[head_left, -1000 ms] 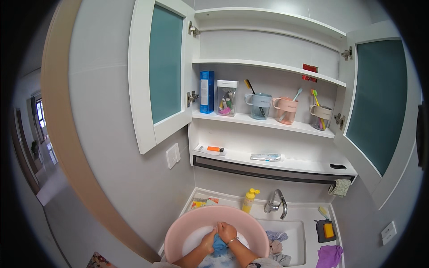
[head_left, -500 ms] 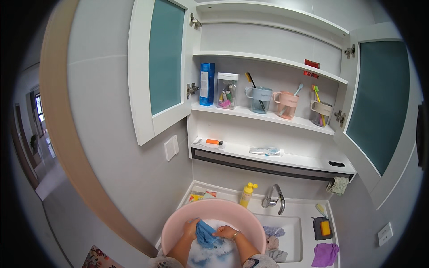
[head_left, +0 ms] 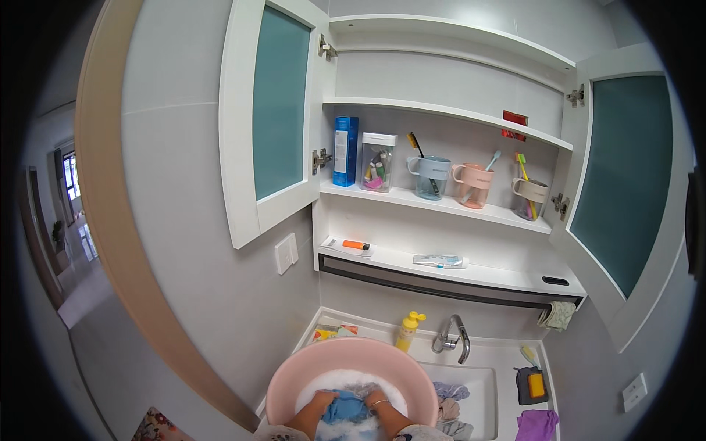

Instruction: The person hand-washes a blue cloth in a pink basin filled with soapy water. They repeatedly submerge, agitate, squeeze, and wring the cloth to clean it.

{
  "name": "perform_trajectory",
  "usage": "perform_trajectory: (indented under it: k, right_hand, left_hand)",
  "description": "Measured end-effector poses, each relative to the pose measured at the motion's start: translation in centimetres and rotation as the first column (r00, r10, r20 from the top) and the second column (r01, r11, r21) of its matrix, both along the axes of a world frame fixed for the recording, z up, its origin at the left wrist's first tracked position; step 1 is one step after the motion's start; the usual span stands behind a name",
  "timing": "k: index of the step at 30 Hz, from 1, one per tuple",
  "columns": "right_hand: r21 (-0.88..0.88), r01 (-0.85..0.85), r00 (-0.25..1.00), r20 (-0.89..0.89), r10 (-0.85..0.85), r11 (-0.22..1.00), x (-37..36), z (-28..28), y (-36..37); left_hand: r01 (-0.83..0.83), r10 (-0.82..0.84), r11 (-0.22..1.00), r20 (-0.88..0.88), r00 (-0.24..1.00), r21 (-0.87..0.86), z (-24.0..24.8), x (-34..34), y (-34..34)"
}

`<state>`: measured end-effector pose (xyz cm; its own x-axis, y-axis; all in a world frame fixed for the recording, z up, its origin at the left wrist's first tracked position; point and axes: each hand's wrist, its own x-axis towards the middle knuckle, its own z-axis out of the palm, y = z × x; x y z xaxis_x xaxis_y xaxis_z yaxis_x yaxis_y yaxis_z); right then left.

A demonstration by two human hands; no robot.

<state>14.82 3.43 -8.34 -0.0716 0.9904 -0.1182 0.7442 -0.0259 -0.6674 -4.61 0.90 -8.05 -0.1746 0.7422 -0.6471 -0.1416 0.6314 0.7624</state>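
Basin (head_left: pixel 287 386): pink, with white suds (head_left: pixel 323 382) inside; washing by hand looked like the step going on.
Left hand (head_left: pixel 321 403): touched the left side of the blue cloth (head_left: pixel 345 407); its fingers were partly hidden, so I could not tell if they gripped.
Cloth: lay low in the suds, between both hands.
Right hand (head_left: pixel 376 402): dipped in by the cloth's right side, fingers too hidden to tell; rubbing seemed to need a good hold next.
Change: half a second earlier, the cloth was held up higher.
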Motion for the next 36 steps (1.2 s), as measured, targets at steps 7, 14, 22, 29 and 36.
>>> perform_trajectory:
  k: [7,14,22,29,36]
  right_hand:
    - [0.162,0.066,0.914,-0.405,0.005,0.985,-7.6,8.7,-3.0]
    - [0.293,0.096,0.994,-0.075,-0.077,0.951,-4.9,8.2,-1.0]
    - [0.482,-0.159,0.985,0.017,0.173,0.861,-9.5,12.3,-4.9]
    - [0.39,0.35,0.929,-0.259,-0.263,0.851,-3.1,10.5,-0.6]
    - [0.564,0.033,0.956,-0.258,0.137,0.825,-7.0,12.5,-4.5]
  left_hand:
    - [-0.309,0.183,0.941,0.561,0.807,0.138,0.2,0.6,1.5]
    - [-0.302,0.224,0.947,0.455,0.862,0.105,8.8,5.0,-1.8]
    - [-0.271,-0.334,0.862,0.883,0.331,0.428,-11.9,0.6,4.9]
    - [0.018,-0.159,0.981,0.747,0.645,0.193,10.1,3.5,-1.4]
    - [-0.471,0.325,0.851,0.471,0.82,0.232,8.6,3.6,-0.9]
